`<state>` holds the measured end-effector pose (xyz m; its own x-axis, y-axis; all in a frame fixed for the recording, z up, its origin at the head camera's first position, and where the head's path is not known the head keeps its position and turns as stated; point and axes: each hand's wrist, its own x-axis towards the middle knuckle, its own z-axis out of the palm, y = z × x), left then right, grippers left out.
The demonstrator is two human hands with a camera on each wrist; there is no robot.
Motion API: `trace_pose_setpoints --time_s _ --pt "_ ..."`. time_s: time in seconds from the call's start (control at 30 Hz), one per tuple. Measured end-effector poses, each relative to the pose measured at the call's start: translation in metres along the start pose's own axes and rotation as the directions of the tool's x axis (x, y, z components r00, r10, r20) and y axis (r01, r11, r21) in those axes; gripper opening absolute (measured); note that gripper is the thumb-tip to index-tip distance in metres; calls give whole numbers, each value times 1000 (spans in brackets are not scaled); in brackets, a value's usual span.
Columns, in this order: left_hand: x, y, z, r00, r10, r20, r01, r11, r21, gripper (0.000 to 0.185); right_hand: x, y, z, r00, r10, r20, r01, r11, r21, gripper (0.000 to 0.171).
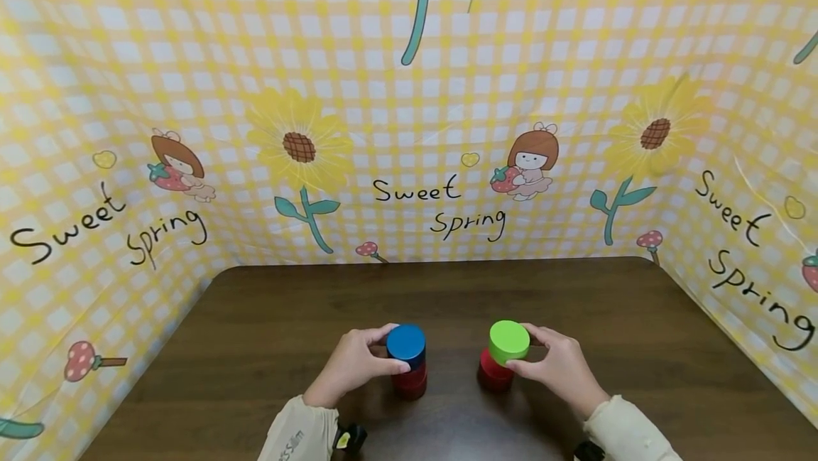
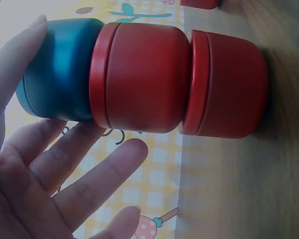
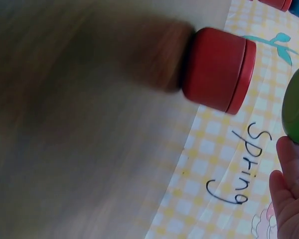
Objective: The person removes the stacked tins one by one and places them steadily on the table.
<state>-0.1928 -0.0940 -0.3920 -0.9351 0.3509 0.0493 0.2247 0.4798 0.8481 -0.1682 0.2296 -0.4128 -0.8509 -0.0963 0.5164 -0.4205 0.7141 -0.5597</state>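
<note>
My left hand (image 1: 354, 363) pinches a blue lidded tin (image 1: 406, 342) between thumb and fingers. That tin tops a stack, resting on an upper red tin (image 2: 145, 77) that sits on a lower red tin (image 2: 234, 84) standing on the table. To the right, my right hand (image 1: 561, 367) grips a green tin (image 1: 509, 337) by its sides. The right wrist view shows the green tin raised, with a gap between it and a single red tin (image 3: 217, 69) on the table. Part of the right hand lies outside that wrist view.
Both hands work over a dark wooden table (image 1: 307, 305). A yellow checked cloth (image 1: 396, 120) with flowers and lettering hangs behind it and along both sides. Bare tabletop separates the stack from the single red tin.
</note>
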Motion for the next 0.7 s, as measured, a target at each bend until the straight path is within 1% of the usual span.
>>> trace_pose_setpoints --time_s 0.27,0.37,0.7 --pt "0 0 1 1000 -9 -3 9 1000 5 73 -3 11 -19 997 76 23 -76 997 -22 59" --pt "0 0 1 1000 -6 -4 6 1000 8 73 -5 15 -25 996 85 23 -84 995 -45 60" --pt "0 -2 1 1000 13 0 -13 1000 19 74 -15 31 -38 996 81 -25 -83 990 -116 58"
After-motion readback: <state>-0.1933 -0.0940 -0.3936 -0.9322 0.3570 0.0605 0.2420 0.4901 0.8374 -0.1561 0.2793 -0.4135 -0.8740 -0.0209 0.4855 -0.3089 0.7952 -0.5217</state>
